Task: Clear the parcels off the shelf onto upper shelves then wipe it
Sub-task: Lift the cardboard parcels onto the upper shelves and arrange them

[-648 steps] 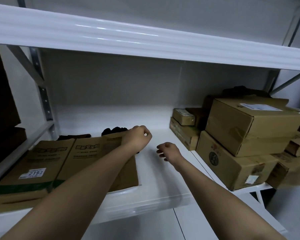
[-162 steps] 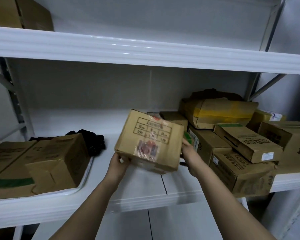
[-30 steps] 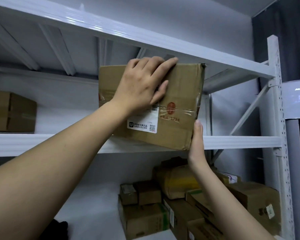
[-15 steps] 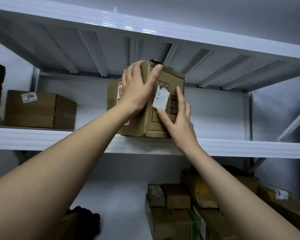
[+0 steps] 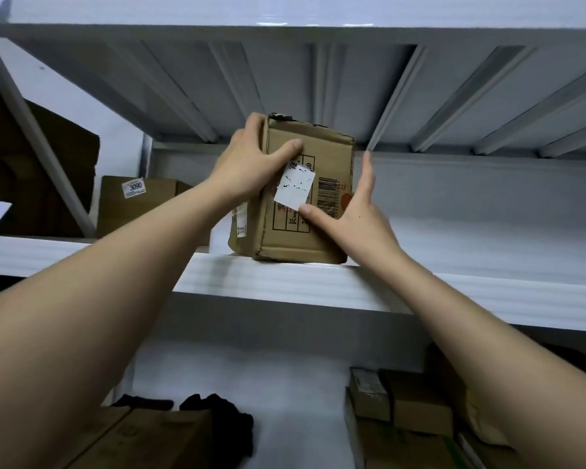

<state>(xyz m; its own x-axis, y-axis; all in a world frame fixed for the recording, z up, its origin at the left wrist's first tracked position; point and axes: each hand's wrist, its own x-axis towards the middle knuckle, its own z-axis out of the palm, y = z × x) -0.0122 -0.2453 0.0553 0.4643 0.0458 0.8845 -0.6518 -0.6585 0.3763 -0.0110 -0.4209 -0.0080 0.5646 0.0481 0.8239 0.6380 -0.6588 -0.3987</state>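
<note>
upper shelf (image 5: pixel 285 282): one box (image 5: pixel 305 198) standing at the front edge, a labelled box (image 5: pixel 139 204) further left. left hand (image 5: pixel 247 170) curled round the box's top left corner; right hand (image 5: pixel 356 211) flat against its right side, fingers straight. lower shelf (image 5: pixel 285 401): parcels (image 5: pixel 400 414) at right and a carton (image 5: pixel 156 438) at left not yet moved; wiping not begun.

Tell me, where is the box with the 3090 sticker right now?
In the head view, the box with the 3090 sticker sits at the left of the upper shelf, left of and farther back than the parcel held between both hands.
</note>
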